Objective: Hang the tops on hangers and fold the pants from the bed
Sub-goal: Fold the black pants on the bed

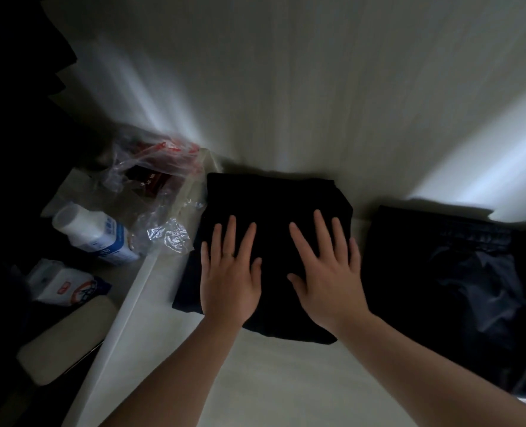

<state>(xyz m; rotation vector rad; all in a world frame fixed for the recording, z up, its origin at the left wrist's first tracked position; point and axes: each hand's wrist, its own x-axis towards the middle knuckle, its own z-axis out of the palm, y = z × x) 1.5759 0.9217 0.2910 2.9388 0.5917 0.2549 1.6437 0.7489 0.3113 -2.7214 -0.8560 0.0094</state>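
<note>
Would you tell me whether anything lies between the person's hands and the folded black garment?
Nothing visible does. The left hand and right hand both lie flat directly on the folded black garment. The plastic bag sits off to its left and another dark garment to its right.

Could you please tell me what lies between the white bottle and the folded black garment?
In the head view, crumpled clear plastic lies between the white bottle and the black garment.
</note>
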